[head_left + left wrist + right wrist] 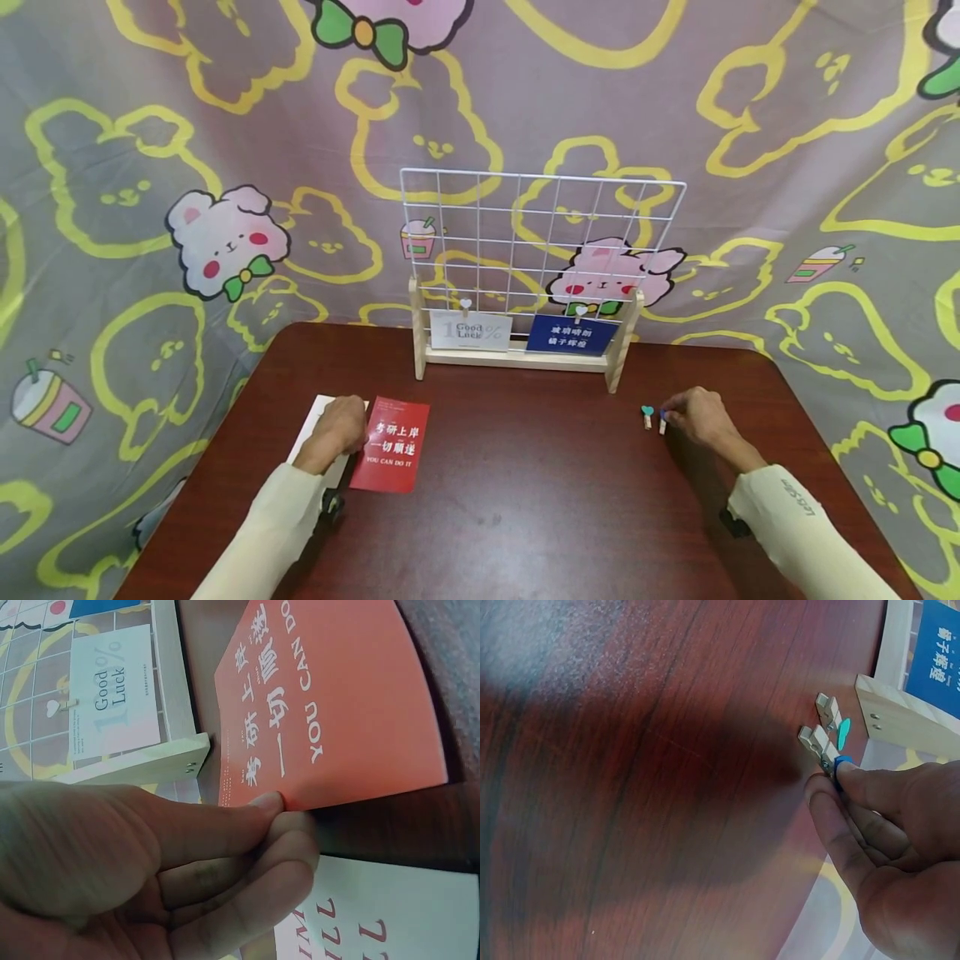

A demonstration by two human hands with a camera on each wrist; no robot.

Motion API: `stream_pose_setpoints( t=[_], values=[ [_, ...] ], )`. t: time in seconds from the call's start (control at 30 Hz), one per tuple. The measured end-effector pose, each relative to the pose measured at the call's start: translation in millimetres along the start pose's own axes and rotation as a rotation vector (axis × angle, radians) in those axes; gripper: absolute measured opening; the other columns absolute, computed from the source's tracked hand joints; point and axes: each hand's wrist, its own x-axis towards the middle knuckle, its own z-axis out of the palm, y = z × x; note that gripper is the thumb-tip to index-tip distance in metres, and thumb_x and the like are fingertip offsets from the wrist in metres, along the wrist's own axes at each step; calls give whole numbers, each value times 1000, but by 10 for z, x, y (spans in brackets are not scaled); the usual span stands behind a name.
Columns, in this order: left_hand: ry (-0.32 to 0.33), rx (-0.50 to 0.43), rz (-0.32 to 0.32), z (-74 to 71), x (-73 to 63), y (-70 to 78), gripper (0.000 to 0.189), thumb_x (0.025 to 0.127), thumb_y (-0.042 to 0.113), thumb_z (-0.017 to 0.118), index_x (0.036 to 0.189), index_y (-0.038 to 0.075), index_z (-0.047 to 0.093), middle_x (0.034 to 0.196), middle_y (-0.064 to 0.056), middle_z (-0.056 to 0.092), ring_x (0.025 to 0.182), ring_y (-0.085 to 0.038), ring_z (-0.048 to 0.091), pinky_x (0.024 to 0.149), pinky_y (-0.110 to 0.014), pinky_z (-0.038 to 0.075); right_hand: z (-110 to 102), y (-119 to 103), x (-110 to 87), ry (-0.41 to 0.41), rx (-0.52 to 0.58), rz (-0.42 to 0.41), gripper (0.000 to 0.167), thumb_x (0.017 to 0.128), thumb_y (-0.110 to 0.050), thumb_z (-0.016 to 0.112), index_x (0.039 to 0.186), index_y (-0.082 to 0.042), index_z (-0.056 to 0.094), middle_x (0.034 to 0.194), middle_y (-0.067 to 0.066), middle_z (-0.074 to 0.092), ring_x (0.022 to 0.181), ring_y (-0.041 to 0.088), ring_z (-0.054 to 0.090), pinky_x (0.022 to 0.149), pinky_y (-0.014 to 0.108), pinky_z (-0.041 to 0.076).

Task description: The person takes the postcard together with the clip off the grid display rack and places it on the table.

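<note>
My left hand point(342, 429) pinches the edge of a red card point(393, 450) with white lettering between thumb and fingers. In the left wrist view the thumb lies on the edge of that card. Under the same hand a white card point(390, 907) with dark red print lies on the table. At the right, my right hand point(699, 417) pinches a small wooden clothespin point(821, 750) by its blue end. Beside it lies a second clothespin point(647, 417) with a turquoise heart, untouched by the fingers.
A white wire grid point(540, 225) on a wooden stand point(420, 333) stands at the back of the brown table point(510, 517). Clipped low on it are a white "Good Luck" card point(471, 331) and a blue card point(572, 335). A patterned curtain point(300, 317) hangs behind.
</note>
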Motion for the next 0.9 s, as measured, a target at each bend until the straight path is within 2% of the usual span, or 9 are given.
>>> stream_pose_setpoints(
  t=[0.2, 0.37, 0.7, 0.9],
  values=[
    [0, 8, -1, 4, -4, 0, 15, 70, -4, 69, 63, 3, 57, 67, -12, 56, 61, -24, 50, 49, -32, 43, 1, -8, -8, -25, 9, 37, 7, 84, -1, 69, 86, -2, 76, 78, 10, 74, 70, 18, 65, 61, 38, 51],
    [-11, -4, -28, 7, -1, 8, 11, 71, -4, 68, 66, 2, 60, 70, -13, 57, 61, -25, 52, 49, -31, 43, 6, -16, -15, -36, 14, 44, 7, 84, -1, 69, 87, -1, 76, 78, 10, 74, 69, 16, 64, 59, 35, 50],
    [16, -10, -28, 17, -12, 5, 9, 73, -1, 70, 69, 1, 62, 72, -15, 61, 62, -26, 54, 52, -35, 46, 26, 2, -9, -3, -14, -5, 8, 84, 1, 69, 85, -3, 76, 80, 9, 74, 70, 17, 64, 63, 40, 51],
    [25, 0, -14, 25, 9, 12, 7, 74, 0, 70, 73, -2, 64, 73, -17, 62, 63, -26, 54, 54, -38, 48, 43, 6, -21, 41, -55, -23, 6, 82, 1, 71, 85, -2, 76, 83, 13, 75, 77, 29, 69, 72, 50, 52]
  ],
)
